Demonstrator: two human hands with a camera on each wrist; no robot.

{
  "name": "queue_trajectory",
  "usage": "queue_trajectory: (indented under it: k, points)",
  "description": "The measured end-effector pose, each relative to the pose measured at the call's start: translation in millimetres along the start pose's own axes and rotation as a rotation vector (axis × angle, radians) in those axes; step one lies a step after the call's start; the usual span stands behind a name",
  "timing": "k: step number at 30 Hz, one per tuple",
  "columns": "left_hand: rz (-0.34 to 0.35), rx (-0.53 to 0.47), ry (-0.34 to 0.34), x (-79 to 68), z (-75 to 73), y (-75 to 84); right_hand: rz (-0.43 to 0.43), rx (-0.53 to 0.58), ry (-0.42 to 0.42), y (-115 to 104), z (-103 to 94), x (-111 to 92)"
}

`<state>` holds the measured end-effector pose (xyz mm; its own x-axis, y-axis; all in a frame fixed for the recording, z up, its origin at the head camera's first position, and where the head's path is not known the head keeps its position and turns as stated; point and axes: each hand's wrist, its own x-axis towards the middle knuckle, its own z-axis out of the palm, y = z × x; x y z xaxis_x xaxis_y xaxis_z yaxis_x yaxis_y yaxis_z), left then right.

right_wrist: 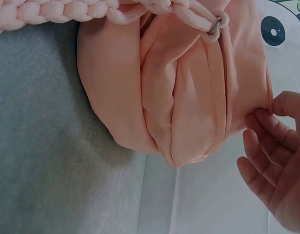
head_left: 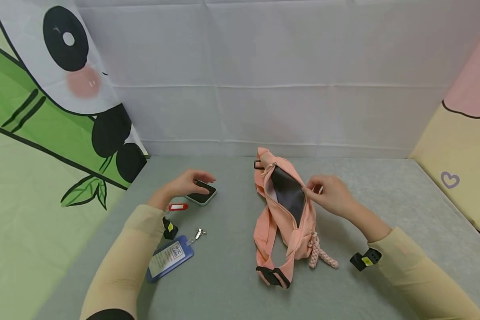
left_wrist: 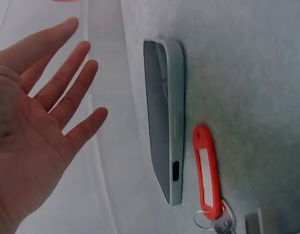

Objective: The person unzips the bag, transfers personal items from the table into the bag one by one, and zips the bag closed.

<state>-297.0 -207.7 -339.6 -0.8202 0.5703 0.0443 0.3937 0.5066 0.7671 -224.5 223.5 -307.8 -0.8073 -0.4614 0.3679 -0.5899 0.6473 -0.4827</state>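
Observation:
A pink belt bag (head_left: 282, 200) lies on the grey table with its zipped mouth spread, showing a dark lining (head_left: 289, 193). My right hand (head_left: 331, 194) pinches the right edge of that opening between thumb and fingers, as the right wrist view also shows at the bag's fabric (right_wrist: 198, 97). Over a smartphone (head_left: 202, 194) in a pale case hovers my left hand (head_left: 186, 183). In the left wrist view its fingers (left_wrist: 74, 92) are extended and apart from the phone (left_wrist: 162, 122). A red key tag (left_wrist: 207, 170) with a ring and key lies beside the phone.
A blue card holder (head_left: 171, 258) with a metal clip lies near my left forearm. The bag's braided pink cord (head_left: 320, 253) trails to its right, and its strap with a black buckle (head_left: 273, 275) loops toward me. A white cloth wall (head_left: 264, 80) stands behind the table.

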Motion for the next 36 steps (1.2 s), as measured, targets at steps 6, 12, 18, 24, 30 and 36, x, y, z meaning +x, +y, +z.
queue_trajectory:
  k: [6, 12, 18, 24, 30, 36]
  points:
    - [-0.038, 0.082, -0.087, -0.5, -7.1, -17.6, -0.021, 0.014, 0.018, 2.1, 1.9, -1.6]
    - [-0.171, 0.114, -0.169, -0.2, -11.8, -26.7, -0.029, 0.026, 0.033, 1.6, 2.3, -3.0]
    - [-0.285, 0.154, -0.206, 1.3, -14.9, -31.4, -0.006, 0.024, 0.011, 1.2, 4.3, -2.7]
    - [-0.315, 0.19, -0.257, 1.0, -13.7, -32.0, 0.004, 0.037, -0.001, 1.1, 6.4, -3.4]
    - [-0.3, 0.274, -0.268, 3.2, -10.4, -34.6, 0.009, 0.041, 0.001, 0.5, 7.5, -6.0]
    - [-0.361, 0.342, -0.246, 12.9, -5.2, -37.6, 0.012, 0.054, -0.01, 8.0, 10.8, -3.9]
